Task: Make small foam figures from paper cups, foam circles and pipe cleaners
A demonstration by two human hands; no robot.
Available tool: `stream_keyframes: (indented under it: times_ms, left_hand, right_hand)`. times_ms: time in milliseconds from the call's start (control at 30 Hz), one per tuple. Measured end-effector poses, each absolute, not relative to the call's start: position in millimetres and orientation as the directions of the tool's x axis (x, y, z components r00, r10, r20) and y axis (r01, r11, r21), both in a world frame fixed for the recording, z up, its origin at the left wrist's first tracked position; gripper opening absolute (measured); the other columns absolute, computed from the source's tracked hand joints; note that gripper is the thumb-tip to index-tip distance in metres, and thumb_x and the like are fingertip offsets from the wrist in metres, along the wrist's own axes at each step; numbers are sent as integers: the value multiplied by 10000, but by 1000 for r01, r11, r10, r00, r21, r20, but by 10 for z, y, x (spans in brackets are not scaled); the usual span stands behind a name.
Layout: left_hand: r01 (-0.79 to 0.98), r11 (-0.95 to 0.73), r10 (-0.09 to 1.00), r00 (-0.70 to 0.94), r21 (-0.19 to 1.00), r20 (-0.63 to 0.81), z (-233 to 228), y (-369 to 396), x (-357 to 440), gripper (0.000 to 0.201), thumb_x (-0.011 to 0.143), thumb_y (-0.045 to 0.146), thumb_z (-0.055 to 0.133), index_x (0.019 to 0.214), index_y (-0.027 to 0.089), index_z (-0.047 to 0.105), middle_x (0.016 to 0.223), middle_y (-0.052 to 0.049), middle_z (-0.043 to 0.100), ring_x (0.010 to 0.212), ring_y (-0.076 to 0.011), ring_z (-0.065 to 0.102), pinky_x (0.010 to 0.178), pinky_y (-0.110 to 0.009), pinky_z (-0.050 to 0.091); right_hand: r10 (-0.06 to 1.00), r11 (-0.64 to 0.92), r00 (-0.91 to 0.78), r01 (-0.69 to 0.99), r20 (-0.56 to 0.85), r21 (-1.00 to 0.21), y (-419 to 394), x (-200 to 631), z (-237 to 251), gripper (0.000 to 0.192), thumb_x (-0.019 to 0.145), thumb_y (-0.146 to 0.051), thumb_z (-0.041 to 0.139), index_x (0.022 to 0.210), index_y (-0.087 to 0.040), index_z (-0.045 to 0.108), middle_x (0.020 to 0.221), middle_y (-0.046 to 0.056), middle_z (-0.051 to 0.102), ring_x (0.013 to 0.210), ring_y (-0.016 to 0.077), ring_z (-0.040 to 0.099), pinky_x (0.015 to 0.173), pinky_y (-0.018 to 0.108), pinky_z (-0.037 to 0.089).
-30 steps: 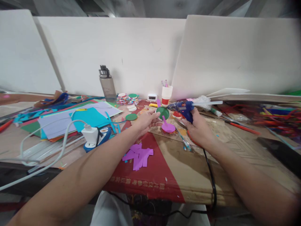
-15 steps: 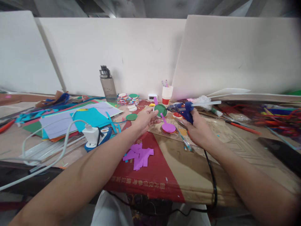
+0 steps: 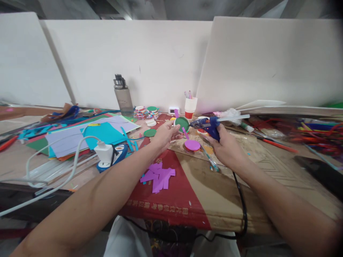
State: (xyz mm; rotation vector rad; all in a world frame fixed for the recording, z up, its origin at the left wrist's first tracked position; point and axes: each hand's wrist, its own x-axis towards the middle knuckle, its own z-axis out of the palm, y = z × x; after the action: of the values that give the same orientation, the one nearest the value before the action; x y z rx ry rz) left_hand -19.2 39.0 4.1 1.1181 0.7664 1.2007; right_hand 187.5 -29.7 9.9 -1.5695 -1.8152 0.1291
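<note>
Coloured paper sheets (image 3: 88,132) in teal, lilac and green are fanned out at the far left of the brown cardboard-covered table (image 3: 268,178), with a white plug adapter (image 3: 104,152) and its looping white cable just in front of them. Behind stands a grey drinking bottle with a dark lid (image 3: 122,95), upright against plain white boards (image 3: 134,57) that wall off the desk. A red panel on the cardboard carries a row of pale printed characters along its near edge, too small to read; purple paper strips (image 3: 158,175) lie scattered on it. The left hand (image 3: 166,134) pinches a round green paper disc with a white rim (image 3: 182,124), lifted just above the table and tilted with its face toward the camera. A pink paper disc with a strip handle (image 3: 191,144) lies flat below it. The right hand (image 3: 225,146) grips a blue hot glue gun (image 3: 210,125); its long axis runs roughly level, nozzle pointing left at the green disc's edge, clear glue stick jutting right. Its black cord (image 3: 241,200) drops off the near table edge. Red and mixed craft sticks (image 3: 318,134) clutter the far right.
</note>
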Motion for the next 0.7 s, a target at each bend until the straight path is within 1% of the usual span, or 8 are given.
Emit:
stream_keyframes:
  times_ms: [167, 233, 333, 533, 633, 700]
  left_hand:
    - [-290, -26, 946, 302, 957, 117, -1, 380, -195, 243, 750, 229, 751, 957, 154, 651, 875, -15, 686, 624, -75, 608, 622, -223, 548]
    - [-276, -27, 943, 312, 961, 116, -17, 381, -192, 269, 748, 253, 756, 982, 159, 661, 895, -26, 699, 642, -83, 617, 627, -225, 550]
    - [-259, -27, 940, 322, 965, 113, -35, 383, -184, 285, 738, 273, 767, 982, 157, 674, 874, -30, 700, 650, -91, 618, 636, -237, 554]
    - [-263, -28, 933, 340, 964, 120, -47, 377, -164, 231, 739, 258, 757, 922, 142, 677, 821, -20, 672, 640, -88, 604, 624, -233, 553]
    - [-276, -42, 936, 327, 960, 135, -47, 384, -172, 207, 750, 236, 741, 931, 158, 677, 800, -7, 666, 626, -89, 599, 633, -243, 552]
    - [-278, -55, 937, 317, 959, 146, -43, 390, -180, 216, 760, 230, 732, 959, 167, 675, 821, -8, 674, 626, -88, 600, 636, -243, 545]
  right_hand:
    - [887, 260, 4, 822, 461, -506, -312, 1867, 121, 426, 900, -312, 499, 1310, -198, 493, 1209, 154, 658, 1053, 340, 624, 856, 448, 481]
    - [884, 260, 4, 827, 467, -499, -310, 1868, 123, 416, 902, -314, 494, 1301, -197, 501, 1206, 155, 658, 1055, 343, 621, 862, 455, 478]
    - [880, 263, 4, 828, 475, -495, -306, 1867, 124, 441, 905, -321, 491, 1325, -188, 483, 1184, 160, 663, 1029, 337, 629, 857, 451, 479]
    - [874, 235, 30, 847, 484, -476, -317, 1851, 137, 443, 910, -341, 487, 1318, -170, 485, 1136, 168, 675, 980, 329, 641, 813, 432, 488]
    - [879, 239, 20, 846, 477, -476, -326, 1847, 146, 459, 912, -343, 487, 1342, -182, 470, 1138, 161, 677, 992, 328, 641, 819, 431, 488]
    - [884, 230, 23, 848, 467, -477, -329, 1847, 149, 467, 913, -349, 487, 1351, -189, 462, 1158, 162, 670, 1010, 337, 638, 826, 438, 487]
